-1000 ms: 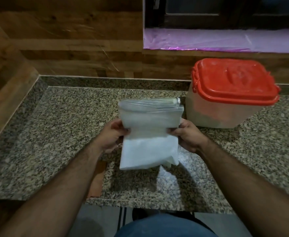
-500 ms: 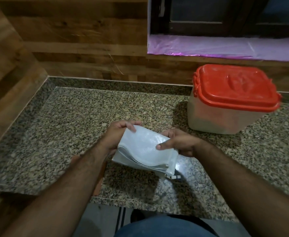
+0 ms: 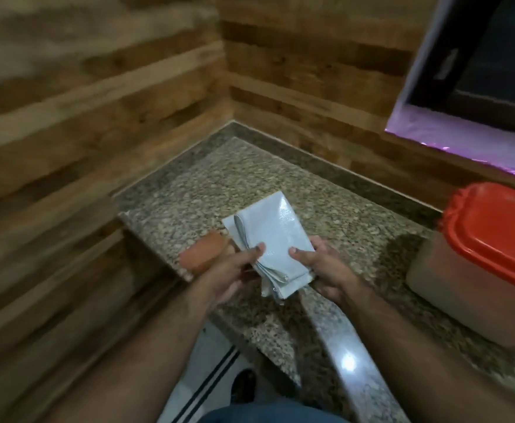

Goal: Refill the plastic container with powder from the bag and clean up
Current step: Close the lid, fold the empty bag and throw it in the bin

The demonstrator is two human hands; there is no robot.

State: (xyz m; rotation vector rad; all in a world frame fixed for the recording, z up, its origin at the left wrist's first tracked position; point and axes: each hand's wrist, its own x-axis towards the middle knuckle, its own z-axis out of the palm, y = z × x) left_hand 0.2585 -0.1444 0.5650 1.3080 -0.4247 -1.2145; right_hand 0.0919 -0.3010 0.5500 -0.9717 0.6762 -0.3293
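Note:
A folded white plastic bag (image 3: 273, 236) is held flat above the granite counter (image 3: 195, 190), folded into a narrow packet. My left hand (image 3: 232, 271) grips its near left edge with the thumb on top. My right hand (image 3: 320, 267) grips the near right edge, thumb also on top. The translucent plastic container (image 3: 451, 288) with a red lid (image 3: 494, 236) stands shut on the counter at the right, apart from both hands.
An orange-brown object (image 3: 199, 253) lies at the counter's left front corner, just left of my left hand. Wood-panelled walls close the counter on the left and back. A window ledge (image 3: 463, 145) covered in purple film runs above the container.
The bag has gone from held upright and half folded to a narrow flat packet in both hands. The view has swung left, so the container now sits at the right edge.

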